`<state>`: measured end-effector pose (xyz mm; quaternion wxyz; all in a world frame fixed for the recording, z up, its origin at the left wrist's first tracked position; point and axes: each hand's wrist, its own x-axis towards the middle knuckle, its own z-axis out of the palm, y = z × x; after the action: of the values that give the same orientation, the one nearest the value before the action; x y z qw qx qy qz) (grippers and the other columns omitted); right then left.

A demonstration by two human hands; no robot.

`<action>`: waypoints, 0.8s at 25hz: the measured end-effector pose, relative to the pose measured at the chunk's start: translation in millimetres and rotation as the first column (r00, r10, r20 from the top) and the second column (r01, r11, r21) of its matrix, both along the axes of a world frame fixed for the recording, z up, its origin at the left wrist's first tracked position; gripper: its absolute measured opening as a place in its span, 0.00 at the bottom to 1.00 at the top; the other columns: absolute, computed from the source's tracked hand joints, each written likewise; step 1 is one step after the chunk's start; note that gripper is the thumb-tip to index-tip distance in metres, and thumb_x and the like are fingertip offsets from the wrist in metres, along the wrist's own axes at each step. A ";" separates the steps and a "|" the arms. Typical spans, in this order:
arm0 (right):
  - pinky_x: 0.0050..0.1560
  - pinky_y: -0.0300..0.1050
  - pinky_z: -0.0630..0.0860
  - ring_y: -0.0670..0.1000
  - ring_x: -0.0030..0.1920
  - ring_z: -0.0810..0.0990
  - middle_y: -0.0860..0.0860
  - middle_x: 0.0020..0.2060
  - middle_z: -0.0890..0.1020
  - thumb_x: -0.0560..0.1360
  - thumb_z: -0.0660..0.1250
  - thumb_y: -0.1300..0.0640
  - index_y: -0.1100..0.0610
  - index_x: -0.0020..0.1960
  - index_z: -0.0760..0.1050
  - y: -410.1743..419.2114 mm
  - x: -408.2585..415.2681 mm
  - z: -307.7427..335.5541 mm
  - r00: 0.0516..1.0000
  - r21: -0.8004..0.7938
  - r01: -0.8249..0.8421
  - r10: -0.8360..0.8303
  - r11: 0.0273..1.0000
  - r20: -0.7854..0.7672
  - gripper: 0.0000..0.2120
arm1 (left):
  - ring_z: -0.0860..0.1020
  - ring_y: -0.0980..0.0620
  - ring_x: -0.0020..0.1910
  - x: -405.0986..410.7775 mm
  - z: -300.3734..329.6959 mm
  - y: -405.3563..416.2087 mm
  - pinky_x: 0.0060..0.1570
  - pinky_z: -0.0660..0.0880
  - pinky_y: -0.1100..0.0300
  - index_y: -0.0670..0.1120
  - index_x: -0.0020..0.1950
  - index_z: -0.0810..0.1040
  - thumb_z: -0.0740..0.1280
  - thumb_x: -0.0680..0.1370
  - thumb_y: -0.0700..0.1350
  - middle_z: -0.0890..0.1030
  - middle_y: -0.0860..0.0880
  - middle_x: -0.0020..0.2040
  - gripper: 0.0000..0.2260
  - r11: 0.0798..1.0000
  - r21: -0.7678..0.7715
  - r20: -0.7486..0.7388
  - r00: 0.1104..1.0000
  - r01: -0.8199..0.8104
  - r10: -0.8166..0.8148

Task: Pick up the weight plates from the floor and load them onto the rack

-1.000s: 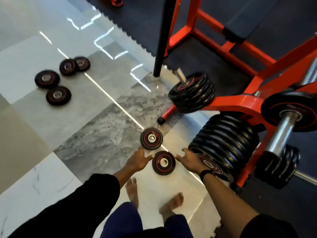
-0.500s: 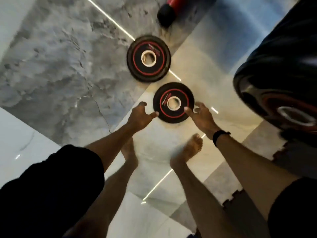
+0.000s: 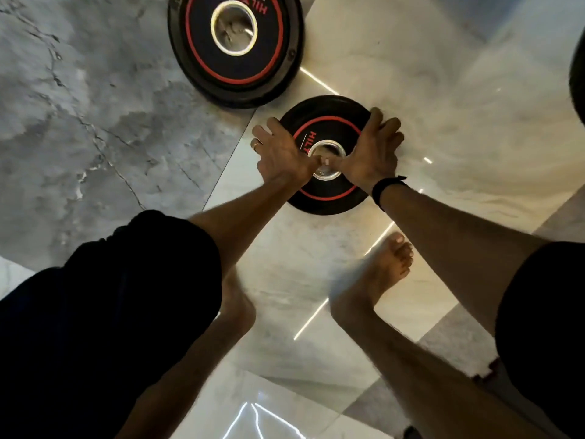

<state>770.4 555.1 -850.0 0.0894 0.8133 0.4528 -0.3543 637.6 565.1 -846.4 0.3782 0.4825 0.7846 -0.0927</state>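
The near plate (image 3: 327,198) is lying flat on the shiny floor (image 3: 411,58), right in front of two bare feet (image 3: 384,267). The far plate (image 3: 235,49) is sitting at 11 o'clock from it, just beside it. Both hands are lying on the near plate: the left hand (image 3: 280,153) at 9 o'clock, the right hand (image 3: 372,150) at 3 o'clock, thumbs hooking into the middle hole (image 3: 327,150). Half a second ago the hands were only reaching beside its rim.

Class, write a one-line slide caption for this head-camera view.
Both hands, left hand and right hand, grip the nearer weight plate on the marble floor; a second plate lies beyond.
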 end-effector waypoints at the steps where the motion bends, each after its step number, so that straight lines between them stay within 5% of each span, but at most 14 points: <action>1: 0.54 0.59 0.77 0.62 0.64 0.65 0.60 0.67 0.63 0.59 0.81 0.43 0.58 0.72 0.57 0.7 -4.1 -4.0 0.998 -0.003 -0.025 0.025 1.000 0.064 0.51 | 0.67 0.40 0.66 2.2 -3.3 2.2 0.50 0.77 0.47 0.43 0.68 0.61 0.81 0.61 0.56 0.64 0.42 0.67 0.44 1.000 0.002 -0.025 1.000 0.008 -0.007; 11: 0.59 0.60 0.72 0.65 0.67 0.65 0.61 0.68 0.64 0.62 0.80 0.53 0.58 0.73 0.54 -5.7 -14.7 30.0 0.997 -0.146 0.078 -0.075 0.986 0.026 0.49 | 0.71 0.40 0.64 -16.0 28.6 -2.7 0.54 0.75 0.49 0.43 0.68 0.62 0.81 0.61 0.58 0.66 0.42 0.67 0.45 0.990 -0.134 0.007 0.999 0.037 -0.037; 20: 0.59 0.64 0.72 0.69 0.58 0.73 0.62 0.60 0.71 0.58 0.79 0.49 0.54 0.66 0.57 -95.4 -35.7 257.2 0.992 -0.158 0.121 -0.124 0.980 -0.014 0.45 | 0.73 0.37 0.65 -38.1 254.6 -74.6 0.58 0.74 0.45 0.41 0.69 0.61 0.80 0.63 0.56 0.65 0.42 0.69 0.44 0.961 -0.248 0.049 0.992 0.123 -0.114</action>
<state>734.7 459.8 -592.9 0.1258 0.8257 0.3736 -0.4035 599.5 490.5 -591.8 0.4430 0.4786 0.7297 -0.2053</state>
